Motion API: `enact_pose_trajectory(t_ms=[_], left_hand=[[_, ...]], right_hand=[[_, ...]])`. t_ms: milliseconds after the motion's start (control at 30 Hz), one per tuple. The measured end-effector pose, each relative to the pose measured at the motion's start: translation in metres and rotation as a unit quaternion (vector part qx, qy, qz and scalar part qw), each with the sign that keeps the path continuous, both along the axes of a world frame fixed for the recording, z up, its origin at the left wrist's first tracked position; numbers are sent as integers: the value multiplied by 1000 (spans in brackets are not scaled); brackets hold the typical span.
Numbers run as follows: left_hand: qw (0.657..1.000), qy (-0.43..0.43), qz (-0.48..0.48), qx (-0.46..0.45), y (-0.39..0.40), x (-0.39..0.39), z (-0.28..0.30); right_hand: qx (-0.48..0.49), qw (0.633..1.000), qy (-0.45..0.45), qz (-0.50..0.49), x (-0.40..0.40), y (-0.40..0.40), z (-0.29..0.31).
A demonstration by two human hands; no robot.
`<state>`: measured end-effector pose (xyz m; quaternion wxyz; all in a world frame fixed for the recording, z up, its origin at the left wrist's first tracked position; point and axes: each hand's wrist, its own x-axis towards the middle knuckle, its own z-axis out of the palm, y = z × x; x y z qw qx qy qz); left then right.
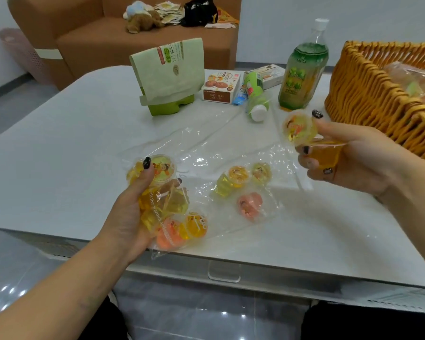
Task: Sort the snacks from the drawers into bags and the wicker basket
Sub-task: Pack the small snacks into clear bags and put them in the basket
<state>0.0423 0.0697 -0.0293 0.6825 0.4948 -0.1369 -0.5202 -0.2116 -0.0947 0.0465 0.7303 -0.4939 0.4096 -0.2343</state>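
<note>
At the table's near edge, my left hand [133, 212] grips a clear plastic bag of yellow and pink jelly cups [172, 212] | my right hand [349, 158] pinches two more cups [304, 136] | woven orange wicker basket [368, 94] at far right partly filled | loose cups [243, 185] remain.

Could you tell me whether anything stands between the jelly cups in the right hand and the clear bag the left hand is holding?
Nothing visible does. The right hand holds two jelly cups above bare table; between them and the clear bag in the left hand lies only a second flat bag with a few cups, low on the tabletop.
</note>
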Motion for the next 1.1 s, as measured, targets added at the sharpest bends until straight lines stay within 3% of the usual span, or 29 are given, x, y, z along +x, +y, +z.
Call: enact_pose_trajectory(t_ms=[167,300,467,633,700,767,900,967,1000,1067,1100], left_hand=[[999,-23,-26,-5,1,-4,-2],[998,-34,-56,-8,0,-6,-4],[998,-17,-62,-22,-1,-8,-3],[999,27,-16,-19,-3,-5,-3],[999,39,-7,-18,-2,-3,-2],[999,46,-3,-16,-2,-1,-4],[998,53,-7,-28,-2,1,-7],[999,42,-15,-30,-2,1,-7],[998,40,-20,-32,-2,1,-7],[999,31,-33,-28,-2,0,-7],[999,25,-40,-24,-2,-1,-7]], right_hand=[[-45,959,69,272,1,2,3],[-59,930,80,353,10,5,8],[-70,939,21,335,12,3,17],[4,957,-112,269,10,4,14],[68,934,-203,285,11,2,10],[171,888,-301,303,11,-4,8],[234,877,-322,271,0,-22,4],[221,886,-301,273,-1,-18,0],[172,917,-253,258,1,-13,0],[8,981,-80,178,7,0,5],[-46,983,-22,176,11,8,9]])
